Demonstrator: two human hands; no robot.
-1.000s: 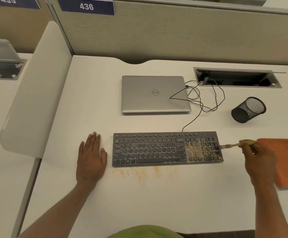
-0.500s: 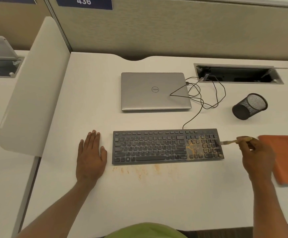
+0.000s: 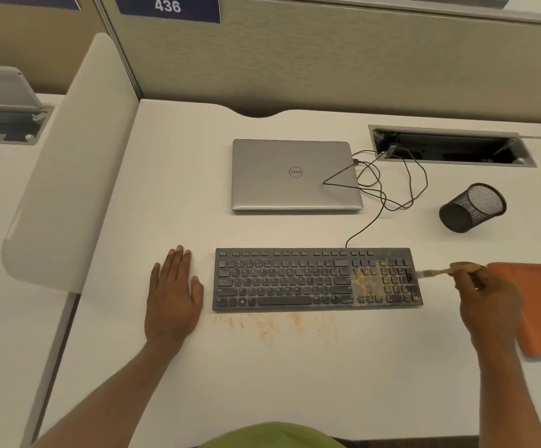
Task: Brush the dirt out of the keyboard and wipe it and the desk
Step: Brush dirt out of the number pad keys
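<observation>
Noted orange dirt [image 3: 275, 324] on desk [image 3: 262, 389] at 6 o'clock of keyboard [image 3: 295, 281]. Found L hand [image 3: 172, 299] flat at 9 o'clock, fingers [image 3: 178, 263] straight, holding nothing; R hand [image 3: 485, 299] at 3 o'clock, fingers [image 3: 465, 281] curled round brush [image 3: 437, 271]. Saw no shift vs 1 s ago: bristles still at right edge, numpad [image 3: 388, 281] uncleared. Logged keyboard long axis 9–3; brush parallel, bristles toward 9.

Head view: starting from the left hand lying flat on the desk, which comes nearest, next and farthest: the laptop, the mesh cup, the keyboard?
1. Keyboard, just to the right of the left hand.
2. Laptop, farther back and to the right.
3. Mesh cup, far over on the right side.
</observation>
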